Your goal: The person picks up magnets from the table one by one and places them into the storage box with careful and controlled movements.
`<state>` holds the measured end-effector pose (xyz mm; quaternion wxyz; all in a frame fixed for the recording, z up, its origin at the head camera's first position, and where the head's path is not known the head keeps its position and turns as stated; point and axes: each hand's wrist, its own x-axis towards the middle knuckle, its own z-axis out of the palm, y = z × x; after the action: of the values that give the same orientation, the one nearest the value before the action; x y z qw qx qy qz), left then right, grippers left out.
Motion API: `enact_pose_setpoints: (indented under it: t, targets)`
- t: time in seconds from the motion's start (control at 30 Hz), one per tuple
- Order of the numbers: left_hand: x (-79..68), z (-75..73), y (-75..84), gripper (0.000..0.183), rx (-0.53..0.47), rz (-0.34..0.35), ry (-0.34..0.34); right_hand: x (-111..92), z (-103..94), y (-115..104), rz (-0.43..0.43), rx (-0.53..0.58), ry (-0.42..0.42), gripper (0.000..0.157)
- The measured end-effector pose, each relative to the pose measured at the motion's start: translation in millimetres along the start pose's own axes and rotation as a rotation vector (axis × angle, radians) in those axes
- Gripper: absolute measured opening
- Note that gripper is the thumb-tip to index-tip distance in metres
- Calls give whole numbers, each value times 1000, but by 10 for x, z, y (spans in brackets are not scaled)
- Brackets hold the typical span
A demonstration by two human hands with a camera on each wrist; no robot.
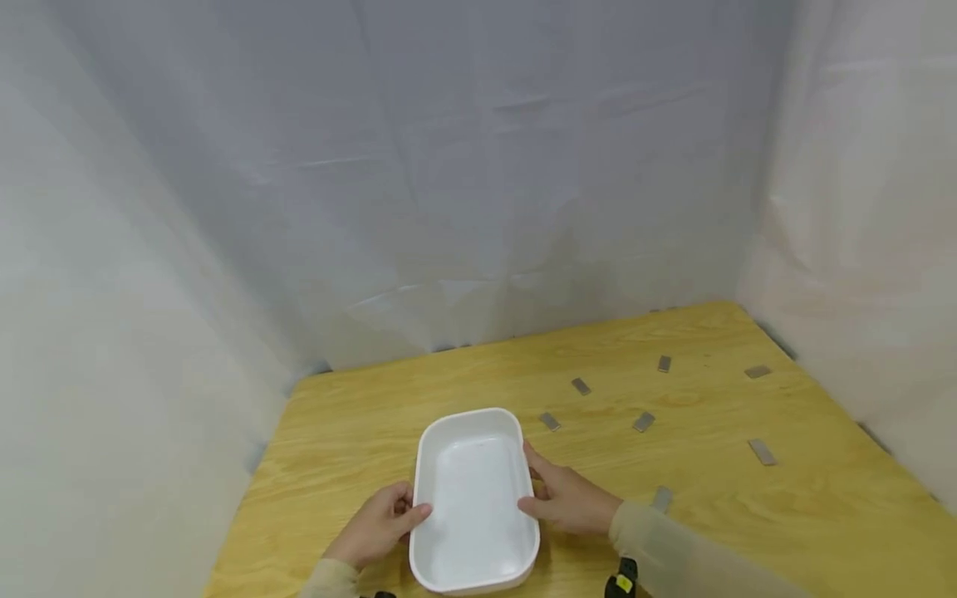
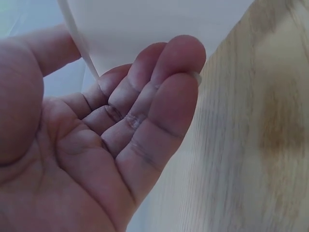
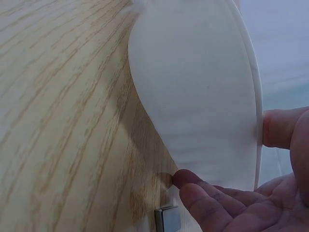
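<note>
A white rectangular tray point(image 1: 477, 507) with rounded corners and raised walls stands at the near side of the table, with nothing lying in it. My left hand point(image 1: 385, 523) grips its left wall, thumb over the rim and fingers against the outside. On the opposite side my right hand point(image 1: 568, 498) holds the right wall the same way. In the left wrist view, the left fingers point(image 2: 140, 116) are bent against the tray's outer wall point(image 2: 145, 24). The right wrist view shows the right fingertips at the lower edge of the tray's wall point(image 3: 198, 87), thumb at the rim.
Several small grey metal rectangles lie scattered over the wooden table point(image 1: 359, 432), right of the tray, among them one point(image 1: 661, 499) beside the right sleeve and another point(image 1: 763, 453) farther right. White sheeting point(image 1: 478, 208) hangs behind the table and at both sides.
</note>
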<state>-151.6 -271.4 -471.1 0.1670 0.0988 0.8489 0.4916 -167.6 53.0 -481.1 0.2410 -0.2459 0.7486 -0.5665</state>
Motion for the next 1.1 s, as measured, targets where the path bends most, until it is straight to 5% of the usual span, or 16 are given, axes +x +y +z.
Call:
enact_pose_setpoints:
  t: [0.47, 1.1]
  targets:
    - [-102, -116, 31, 28, 20, 10, -49, 39, 89, -85, 37, -116, 10, 83]
    - [76, -115, 89, 35, -55, -34, -20, 156, -113, -143, 86, -120, 30, 82]
